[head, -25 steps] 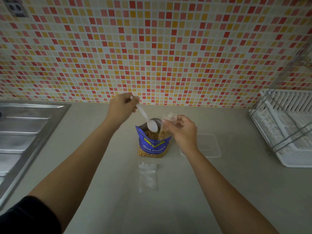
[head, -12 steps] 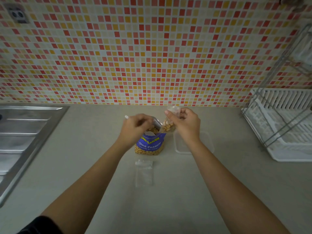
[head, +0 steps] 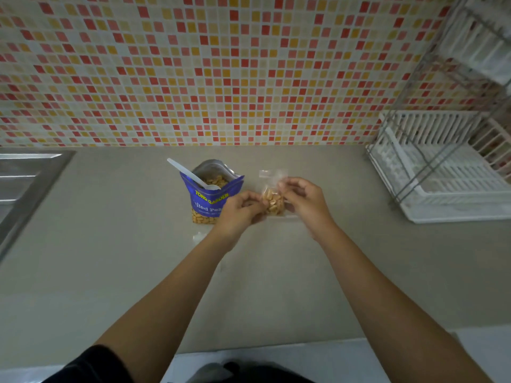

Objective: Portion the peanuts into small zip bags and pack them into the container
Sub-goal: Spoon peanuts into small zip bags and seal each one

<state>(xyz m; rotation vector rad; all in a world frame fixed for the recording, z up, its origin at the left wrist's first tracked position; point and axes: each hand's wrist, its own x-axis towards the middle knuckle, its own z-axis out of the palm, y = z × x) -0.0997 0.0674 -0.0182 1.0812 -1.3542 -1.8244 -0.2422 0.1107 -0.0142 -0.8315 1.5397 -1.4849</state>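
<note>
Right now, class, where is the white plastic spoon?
In the head view, the white plastic spoon stands in the open blue peanut bag, left of both hands, its handle leaning toward the sink.

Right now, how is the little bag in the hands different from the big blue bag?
The little bag is clear; the blue bag is printed. The little bag is held up by both hands, left and right; the blue bag stands on the counter with a spoon inside. Both hold peanuts.

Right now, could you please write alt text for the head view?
Both hands, left hand and right hand, hold a small zip bag of peanuts above a grey counter. Beside it stands an open blue peanut bag with a white spoon inside.
</note>
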